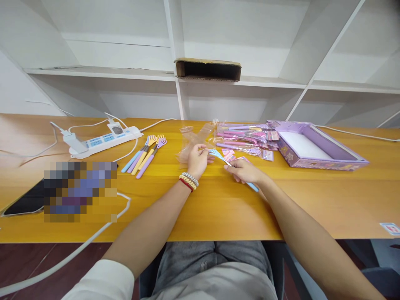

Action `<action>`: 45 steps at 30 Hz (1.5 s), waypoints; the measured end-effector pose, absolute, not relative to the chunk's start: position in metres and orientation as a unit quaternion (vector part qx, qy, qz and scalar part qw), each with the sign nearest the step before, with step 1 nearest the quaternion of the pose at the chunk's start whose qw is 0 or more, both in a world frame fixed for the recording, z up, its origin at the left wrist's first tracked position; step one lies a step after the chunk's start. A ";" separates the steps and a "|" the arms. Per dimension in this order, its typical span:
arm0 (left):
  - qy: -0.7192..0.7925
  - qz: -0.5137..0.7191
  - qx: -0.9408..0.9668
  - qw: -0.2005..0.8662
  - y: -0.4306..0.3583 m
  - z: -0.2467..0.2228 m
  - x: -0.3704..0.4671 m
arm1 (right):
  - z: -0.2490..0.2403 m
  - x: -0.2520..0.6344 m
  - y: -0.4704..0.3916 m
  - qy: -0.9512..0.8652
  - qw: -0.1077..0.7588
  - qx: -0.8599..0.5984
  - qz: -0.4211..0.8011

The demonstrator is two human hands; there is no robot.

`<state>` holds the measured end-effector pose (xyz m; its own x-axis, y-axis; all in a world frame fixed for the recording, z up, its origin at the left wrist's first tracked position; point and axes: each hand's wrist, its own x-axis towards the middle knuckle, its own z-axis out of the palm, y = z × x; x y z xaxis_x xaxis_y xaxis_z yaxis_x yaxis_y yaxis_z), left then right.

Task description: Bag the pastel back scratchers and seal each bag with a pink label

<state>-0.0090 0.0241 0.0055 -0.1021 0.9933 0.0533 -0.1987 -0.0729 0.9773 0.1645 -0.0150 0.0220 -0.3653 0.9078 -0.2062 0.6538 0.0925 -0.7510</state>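
A blue telescopic back scratcher (252,186) with a hand-shaped head runs slantwise through my right hand (242,170), whose fingers are closed round its metal neck and handle. At the scratcher's claw end is my left hand (198,159), fingers pinched together; whether they grip the claw tips or a bit of plastic cannot be made out. Clear plastic bags (189,141) lie just behind my left hand. Small pink cards (229,155) rest on the table beyond the scratcher. Left of my hands, several loose back scratchers (146,156) in blue, yellow and purple lie side by side.
Bagged back scratchers (240,137) are piled beside an open purple box (325,162) at the right. A white power strip (106,141) with plugs and cables sits at the left, near a black phone-like device (26,198). White shelving holds a cardboard box (208,70).
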 end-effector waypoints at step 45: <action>0.383 0.548 0.322 0.671 0.005 0.013 0.002 | 0.008 0.159 -0.009 -0.812 0.175 -0.543 0.121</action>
<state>0.0018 0.0053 0.0126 0.1072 0.9811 -0.1612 -0.4883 0.1932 0.8511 0.1589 -0.0086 0.0084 -0.3495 0.9243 0.1535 0.8397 0.3816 -0.3864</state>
